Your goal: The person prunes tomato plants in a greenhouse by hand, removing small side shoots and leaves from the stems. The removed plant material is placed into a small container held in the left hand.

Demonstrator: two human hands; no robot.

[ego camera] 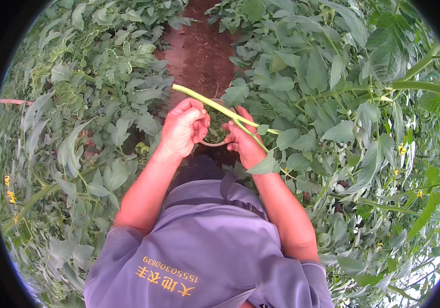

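A cut green plant stem [204, 100] slants across the middle, its pale thick end at the upper left. Toward the lower right it forks, and a thin side shoot [251, 135] carries a few leaves. My right hand [247, 148] holds the stem near the fork, with the fingers partly behind it. Just below the stem's thick half is my left hand [181, 129], fingers curled and thumb against the forefinger; nothing shows in its grip. Under both hands stands a round container [213, 144] with green leafy cuttings [215, 125] in it, partly hidden by the hands.
Dense tomato-like plants [127, 50] crowd the left, with green fruit [142, 149] low among them. More foliage [312, 73] and thick stems [424, 86] lean in from the right. A reddish-brown soil path [208, 50] runs ahead between the rows.
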